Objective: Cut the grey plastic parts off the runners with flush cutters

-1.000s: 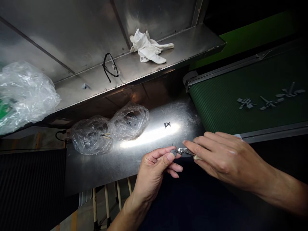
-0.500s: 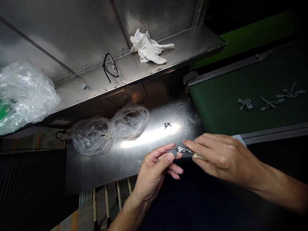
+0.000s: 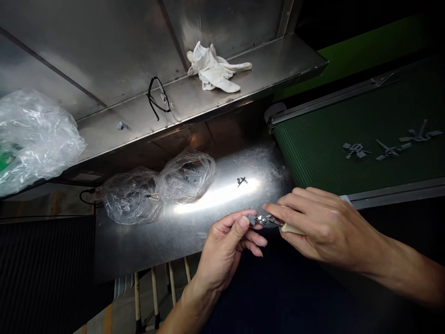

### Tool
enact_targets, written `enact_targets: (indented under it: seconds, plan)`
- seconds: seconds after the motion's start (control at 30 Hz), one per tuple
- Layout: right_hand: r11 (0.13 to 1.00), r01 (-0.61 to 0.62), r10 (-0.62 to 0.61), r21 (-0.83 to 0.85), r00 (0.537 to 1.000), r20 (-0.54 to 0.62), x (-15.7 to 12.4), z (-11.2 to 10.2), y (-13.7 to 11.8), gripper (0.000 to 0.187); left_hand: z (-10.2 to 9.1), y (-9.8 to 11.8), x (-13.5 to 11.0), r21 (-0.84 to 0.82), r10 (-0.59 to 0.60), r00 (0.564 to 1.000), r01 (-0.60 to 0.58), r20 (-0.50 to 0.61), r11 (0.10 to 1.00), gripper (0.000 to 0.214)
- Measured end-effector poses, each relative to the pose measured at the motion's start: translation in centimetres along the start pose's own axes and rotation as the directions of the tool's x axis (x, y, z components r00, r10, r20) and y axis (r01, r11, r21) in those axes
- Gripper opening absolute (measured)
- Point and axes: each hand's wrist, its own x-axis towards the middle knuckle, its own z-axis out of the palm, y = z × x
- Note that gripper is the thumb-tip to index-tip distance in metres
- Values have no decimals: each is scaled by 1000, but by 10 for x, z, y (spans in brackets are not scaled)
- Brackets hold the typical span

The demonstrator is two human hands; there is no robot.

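Right hand (image 3: 323,229) pinching nippers (image 3: 267,221).
Left hand (image 3: 222,246) pinches one small part (image 3: 255,221) at their jaws; three parts (image 3: 389,150) on belt (image 3: 313,160) beyond.

Bright polished metal on the pliers (image 3: 266,221); scratched, glossy stainless steel on the shelf (image 3: 114,134). Crinkled clear plastic in the bags (image 3: 187,178); matt white cloth in the glove (image 3: 213,72); finely ribbed matt green on the conveyor belt (image 3: 320,157).

**Small steel side cutters (image 3: 267,221) at a grey moulded plastic piece (image 3: 253,222)**
The cutters, with a cream-coloured grip (image 3: 289,228), sit in the right hand (image 3: 323,227), their shiny steel head pointing left. The small piece, mostly hidden, is pinched at the cutters' tip by the left hand (image 3: 222,246).
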Motion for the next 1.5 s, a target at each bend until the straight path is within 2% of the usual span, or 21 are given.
enact_targets:
  seconds: [0.8, 1.5]
  plan:
    - [997, 82, -81, -11, 995, 56, 1, -6, 8, 24, 1, -2, 1, 0, -49, 998, 49, 24, 999, 25]
    - [991, 67, -79, 112, 991, 108, -1, -2, 12, 22, 0, 1, 2, 27, -35, 999, 35, 21, 999, 25]
